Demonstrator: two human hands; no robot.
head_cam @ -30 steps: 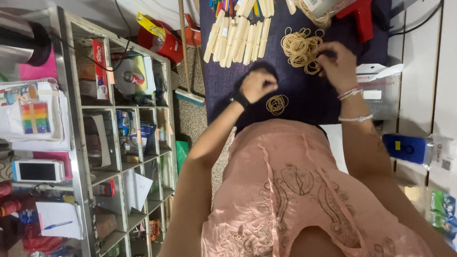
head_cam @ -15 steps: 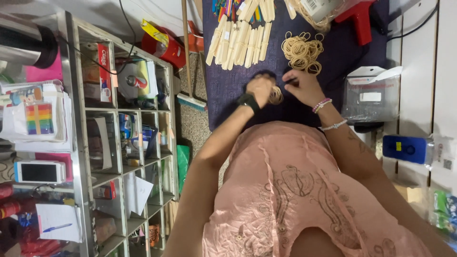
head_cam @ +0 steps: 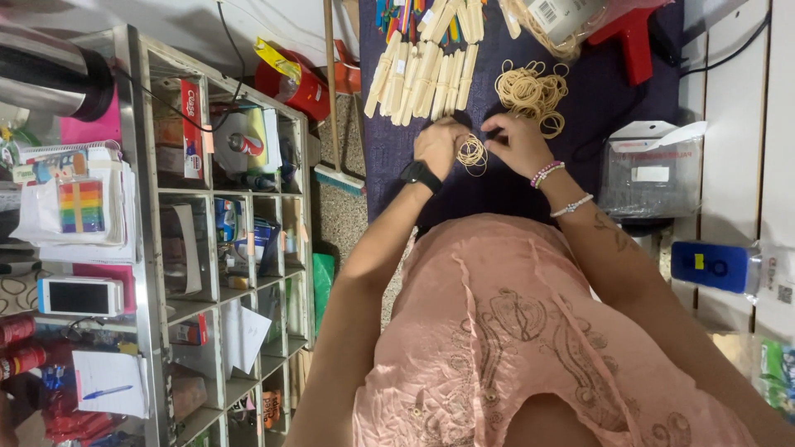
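Between your hands, just below the stick row (head_cam: 424, 76): left hand (head_cam: 437, 147) & right hand (head_cam: 515, 142) pinch a rubber-band bunch (head_cam: 472, 154); no stick bundled yet, loose band pile (head_cam: 532, 93) untouched beside sticks.

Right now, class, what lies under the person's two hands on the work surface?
Between the left hand and right hand sits a small bunch of rubber bands, on a dark blue cloth. What the palms cover cannot be seen.

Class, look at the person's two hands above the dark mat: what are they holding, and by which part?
A small bunch of rubber bands, gripped between the left hand and the right hand, one at each side of the loop; the exact finger hold cannot be told.
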